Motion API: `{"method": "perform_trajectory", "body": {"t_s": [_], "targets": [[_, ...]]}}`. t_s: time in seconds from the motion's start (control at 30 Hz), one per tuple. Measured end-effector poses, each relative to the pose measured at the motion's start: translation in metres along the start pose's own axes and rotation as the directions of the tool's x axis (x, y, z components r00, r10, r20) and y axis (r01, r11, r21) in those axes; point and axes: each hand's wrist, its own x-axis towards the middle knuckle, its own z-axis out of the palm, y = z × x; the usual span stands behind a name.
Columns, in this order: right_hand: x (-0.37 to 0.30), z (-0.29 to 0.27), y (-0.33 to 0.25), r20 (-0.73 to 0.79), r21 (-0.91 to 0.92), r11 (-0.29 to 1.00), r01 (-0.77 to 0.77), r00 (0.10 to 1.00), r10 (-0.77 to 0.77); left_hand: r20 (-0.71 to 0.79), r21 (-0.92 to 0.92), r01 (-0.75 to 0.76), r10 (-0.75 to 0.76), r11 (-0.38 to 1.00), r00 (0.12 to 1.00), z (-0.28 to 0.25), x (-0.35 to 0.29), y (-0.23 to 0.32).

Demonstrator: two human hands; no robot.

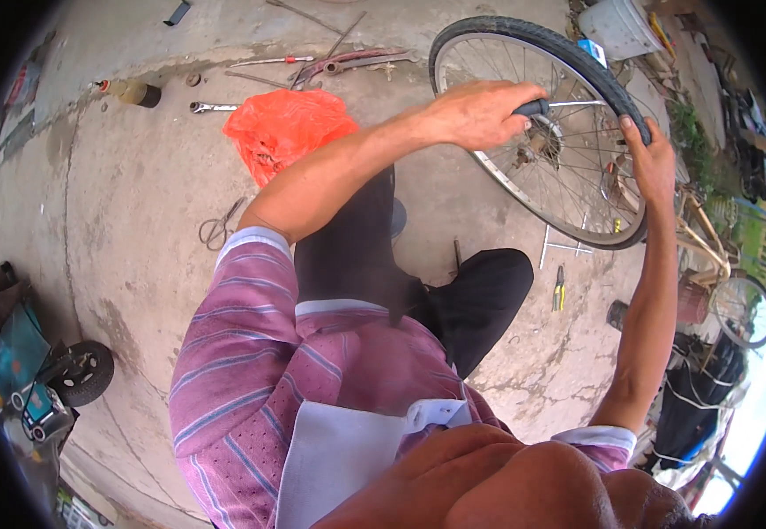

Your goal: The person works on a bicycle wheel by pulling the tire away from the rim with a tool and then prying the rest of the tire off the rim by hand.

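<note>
A bicycle wheel [549, 148] with a silver rim and a hub with sprockets leans up in front of me. Its black tyre [577, 63] runs over the top and down the right side. My left hand [482, 115] is closed around a dark-handled screwdriver [533, 108]; the metal shaft points right and its tip meets the rim beside the tyre. My right hand [652, 159] grips the tyre on the right, thumb on its near face and fingers mostly hidden behind it.
A red plastic bag [290, 128] lies left of the wheel, near a wrench [213, 108], scissors [214, 233] and a bottle of dark liquid [132, 92]. Pliers [559, 289] lie below the wheel. A white bucket [619, 28] and a bicycle frame [707, 238] stand right.
</note>
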Motion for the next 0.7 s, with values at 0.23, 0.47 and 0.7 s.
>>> {"method": "perform_trajectory", "body": {"t_s": [0.23,0.47,0.7], "targets": [[0.014,0.000,0.015,-0.030,-0.151,0.988,0.024,0.999,-0.028,0.403,-0.251,0.278,-0.161,0.927,0.901,-0.109,-0.040,-0.011],[0.016,-0.005,0.076,-0.101,-0.042,0.998,-0.044,0.994,0.040,-0.292,-0.360,0.629,-0.724,0.689,0.625,-0.146,-0.187,-0.226],[0.019,0.020,0.039,-0.289,-0.113,0.994,0.008,0.956,-0.041,-0.454,0.098,0.983,-0.873,0.153,0.181,-0.130,-0.315,-0.398]]}}
